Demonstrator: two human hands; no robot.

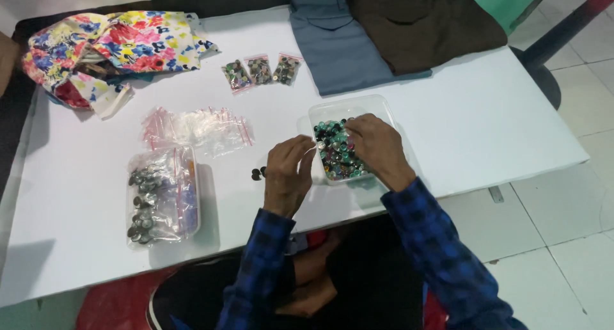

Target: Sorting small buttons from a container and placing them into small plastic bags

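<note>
A clear plastic tub [378, 108] full of small green, dark and shiny buttons [337, 156] stands on the white table [486, 112]. My right hand [377, 148] reaches into the tub, fingers curled down among the buttons. My left hand [288, 173] hovers just left of the tub with its fingertips pinched together; whether it holds a small clear bag I cannot tell. A couple of loose dark buttons [258, 173] lie on the table beside my left hand.
A second clear tub [195, 205] with filled bags sits at the front left. A heap of empty zip bags [198, 128] lies behind it. Three filled small bags [261, 71], a floral cloth [109, 48], and folded blue [339, 45] and brown garments [422, 23] lie further back.
</note>
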